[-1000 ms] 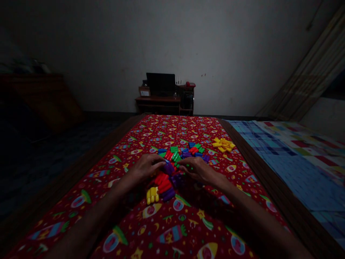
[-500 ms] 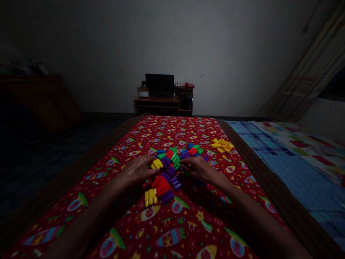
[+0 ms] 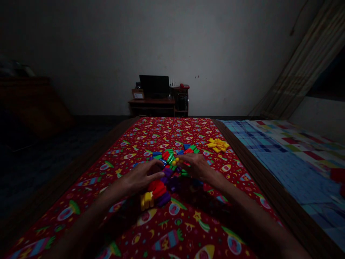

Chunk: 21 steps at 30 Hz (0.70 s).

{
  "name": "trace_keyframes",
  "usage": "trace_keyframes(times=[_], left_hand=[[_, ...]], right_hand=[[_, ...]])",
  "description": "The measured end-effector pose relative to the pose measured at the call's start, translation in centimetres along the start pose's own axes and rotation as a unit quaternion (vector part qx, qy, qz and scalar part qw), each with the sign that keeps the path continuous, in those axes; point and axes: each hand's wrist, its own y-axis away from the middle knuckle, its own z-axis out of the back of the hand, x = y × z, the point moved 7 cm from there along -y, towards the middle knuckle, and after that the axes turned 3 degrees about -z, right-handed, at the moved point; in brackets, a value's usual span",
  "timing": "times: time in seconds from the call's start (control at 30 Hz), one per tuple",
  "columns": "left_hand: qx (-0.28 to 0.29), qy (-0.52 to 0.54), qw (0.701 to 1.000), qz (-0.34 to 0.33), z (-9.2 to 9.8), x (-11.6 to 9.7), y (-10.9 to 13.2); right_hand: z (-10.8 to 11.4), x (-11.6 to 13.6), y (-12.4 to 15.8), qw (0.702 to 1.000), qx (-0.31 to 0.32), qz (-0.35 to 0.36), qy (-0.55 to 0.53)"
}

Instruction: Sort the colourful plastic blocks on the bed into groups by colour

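Note:
Several toy pieces in red, green, blue and purple lie piled on a red patterned cloth (image 3: 172, 216). My right hand (image 3: 196, 166), at the right of the pile, pinches a yellow piece (image 3: 175, 161) at its fingertips. At the pile's left side, my left hand (image 3: 147, 175) has its thumb and fingers apart, near the purple pieces (image 3: 167, 174), with nothing seen between them. Closer to me lie red pieces (image 3: 156, 188) and a yellow piece (image 3: 147, 201). A separate group of yellow pieces (image 3: 218, 145) sits farther right.
A desk (image 3: 152, 103) with a dark monitor (image 3: 154, 86) stands against the far wall. On the right is bedding with blue and checked cloth (image 3: 285, 165). A wooden cabinet (image 3: 29, 104) is at the left, and a curtain (image 3: 293, 72) hangs at the right.
The yellow piece by my left hand is now in my right hand's fingertips. My left hand has opened slightly and sits a little nearer to me. The whole view has shifted slightly.

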Motion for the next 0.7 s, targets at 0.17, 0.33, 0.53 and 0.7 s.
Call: trace_keyframes(times=[0.17,0.33,0.53,0.7], left_hand=[[0.017,-0.217,0.975,0.053,1.8,2.0,2.6],[0.100,-0.268,0.955,0.081,-1.3,1.4,2.4],[0.122,-0.274,0.949,0.099,-2.4,0.3,2.0],[0.139,-0.217,0.963,0.073,-2.0,1.6,1.7]], right_hand=[[6.9,-11.0,1.9,0.943,-0.132,-0.291,0.089],[11.0,-18.9,8.5,0.813,-0.119,-0.530,0.211],[8.9,-21.0,10.9,0.788,0.008,-0.579,0.211],[8.1,-20.3,9.4,0.810,0.041,-0.544,0.213]])
